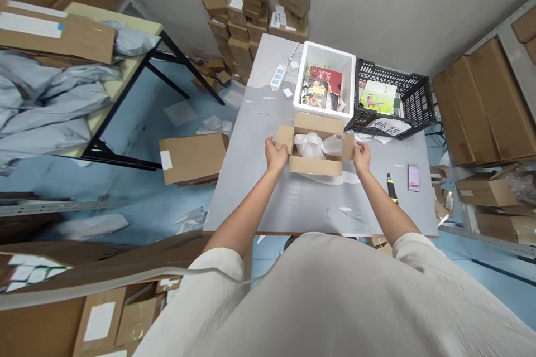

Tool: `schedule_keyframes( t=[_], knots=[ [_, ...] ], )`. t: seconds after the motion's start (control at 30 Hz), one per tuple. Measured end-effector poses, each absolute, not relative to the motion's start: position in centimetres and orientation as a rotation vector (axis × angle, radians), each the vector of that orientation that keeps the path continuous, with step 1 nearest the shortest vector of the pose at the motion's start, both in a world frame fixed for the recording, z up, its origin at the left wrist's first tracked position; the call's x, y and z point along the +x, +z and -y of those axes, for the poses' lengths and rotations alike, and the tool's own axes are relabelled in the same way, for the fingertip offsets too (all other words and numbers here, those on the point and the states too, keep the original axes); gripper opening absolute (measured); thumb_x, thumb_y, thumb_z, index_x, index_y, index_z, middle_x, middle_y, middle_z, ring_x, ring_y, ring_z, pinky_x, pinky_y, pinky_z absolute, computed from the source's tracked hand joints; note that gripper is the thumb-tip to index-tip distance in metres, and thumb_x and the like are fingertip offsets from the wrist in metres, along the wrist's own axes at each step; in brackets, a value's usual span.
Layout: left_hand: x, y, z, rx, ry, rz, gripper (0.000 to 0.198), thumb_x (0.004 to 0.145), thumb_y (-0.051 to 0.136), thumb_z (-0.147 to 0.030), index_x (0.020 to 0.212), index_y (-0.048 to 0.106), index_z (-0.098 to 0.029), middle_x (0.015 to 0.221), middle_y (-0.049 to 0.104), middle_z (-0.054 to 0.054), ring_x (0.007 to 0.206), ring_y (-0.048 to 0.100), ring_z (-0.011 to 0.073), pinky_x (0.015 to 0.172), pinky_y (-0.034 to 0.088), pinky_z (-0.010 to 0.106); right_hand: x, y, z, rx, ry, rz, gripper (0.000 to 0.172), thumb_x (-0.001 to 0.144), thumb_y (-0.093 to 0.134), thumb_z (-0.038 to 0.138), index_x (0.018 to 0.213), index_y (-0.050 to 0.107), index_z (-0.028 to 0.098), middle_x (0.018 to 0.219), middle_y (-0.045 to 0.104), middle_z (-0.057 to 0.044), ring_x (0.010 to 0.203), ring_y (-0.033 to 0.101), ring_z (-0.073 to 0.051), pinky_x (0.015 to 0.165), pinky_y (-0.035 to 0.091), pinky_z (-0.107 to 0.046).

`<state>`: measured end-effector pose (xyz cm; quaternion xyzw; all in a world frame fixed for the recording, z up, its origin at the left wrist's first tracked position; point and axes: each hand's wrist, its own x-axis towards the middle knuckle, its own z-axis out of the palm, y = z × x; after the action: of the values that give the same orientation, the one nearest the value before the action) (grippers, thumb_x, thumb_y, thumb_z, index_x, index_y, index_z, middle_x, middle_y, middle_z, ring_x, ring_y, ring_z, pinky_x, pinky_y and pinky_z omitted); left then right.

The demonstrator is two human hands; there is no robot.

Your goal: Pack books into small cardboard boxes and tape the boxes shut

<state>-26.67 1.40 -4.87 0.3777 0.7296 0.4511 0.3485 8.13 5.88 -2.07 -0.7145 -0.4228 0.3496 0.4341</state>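
A small open cardboard box [315, 165] sits on the grey table [293, 206] in front of me, with white plastic wrapping [314, 144] bunched inside it. My left hand [276, 154] grips the box's left side flap with its fingers curled over the edge. My right hand [362, 157] holds the right side flap in the same way. A sheet of white plastic spreads out from under the box toward me.
Behind the box stand a white bin [324, 85] of books and a black crate [393, 100] with a book and a paper label. A utility knife [392, 188] and a phone [413, 177] lie at right. A power strip [277, 76], stacked cartons [255, 5] and shelving surround the table.
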Motion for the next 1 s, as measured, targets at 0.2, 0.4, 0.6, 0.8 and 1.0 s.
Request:
schedule_keyframes(
  t=[0.2, 0.4, 0.6, 0.8, 1.0],
  knots=[
    [-25.3, -3.2, -0.4, 1.061, 1.175, -1.632, 0.051, 0.1, 0.052, -0.029, 0.15, 0.064, -0.025, 0.131, 0.083, 0.01, 0.131, 0.075, 0.0271, 0.123, 0.056, 0.048, 6.6, -2.6, -6.0, -1.714, 0.965, 1.235, 0.03, 0.086, 0.057, 0.04, 0.109, 0.069, 0.024, 0.1, 0.081, -0.008, 0.095, 0.074, -0.026, 0.1, 0.061, -0.045],
    [-25.7, -3.3, 1.2, 1.577, 0.754, -1.565, 0.061, 0.079, 0.07, -0.018, 0.138, 0.08, -0.029, 0.159, 0.073, 0.012, 0.161, 0.057, 0.0389, 0.137, 0.042, 0.062, 7.4, -3.0, -5.2, -1.901, 0.794, 1.467, 0.022, 0.078, 0.071, 0.036, 0.097, 0.071, 0.025, 0.121, 0.077, -0.01, 0.105, 0.068, -0.029, 0.112, 0.058, -0.051],
    [-26.7, -3.1, 1.2, 1.691, 0.663, -1.547, 0.055, 0.078, 0.081, -0.024, 0.133, 0.081, -0.03, 0.174, 0.056, 0.015, 0.158, 0.057, 0.0427, 0.13, 0.049, 0.062, 8.0, -2.8, -5.0, -1.666, 1.027, 1.574, 0.025, 0.081, 0.077, 0.038, 0.102, 0.079, 0.025, 0.131, 0.079, -0.012, 0.112, 0.072, -0.029, 0.119, 0.058, -0.055],
    [-27.4, -2.8, -0.1, 1.51, 0.732, -1.52, 0.033, 0.088, 0.078, -0.039, 0.118, 0.082, -0.026, 0.144, 0.075, 0.015, 0.145, 0.068, 0.0344, 0.131, 0.05, 0.051, 8.8, -2.3, -5.2, -1.659, 1.289, 1.31, 0.066, 0.095, 0.062, 0.084, 0.112, 0.084, 0.024, 0.134, 0.083, -0.012, 0.122, 0.074, -0.031, 0.117, 0.058, -0.057],
    [-24.6, -2.4, -0.2, 1.333, 0.812, -1.781, 0.036, 0.098, 0.069, -0.027, 0.133, 0.067, -0.025, 0.129, 0.079, 0.013, 0.113, 0.078, 0.0312, 0.111, 0.061, 0.05, 8.5, -2.5, -4.4, -1.609, 1.278, 1.329, 0.072, 0.082, 0.084, 0.067, 0.138, 0.073, 0.024, 0.142, 0.079, -0.016, 0.12, 0.073, -0.029, 0.112, 0.06, -0.053]
  ],
)
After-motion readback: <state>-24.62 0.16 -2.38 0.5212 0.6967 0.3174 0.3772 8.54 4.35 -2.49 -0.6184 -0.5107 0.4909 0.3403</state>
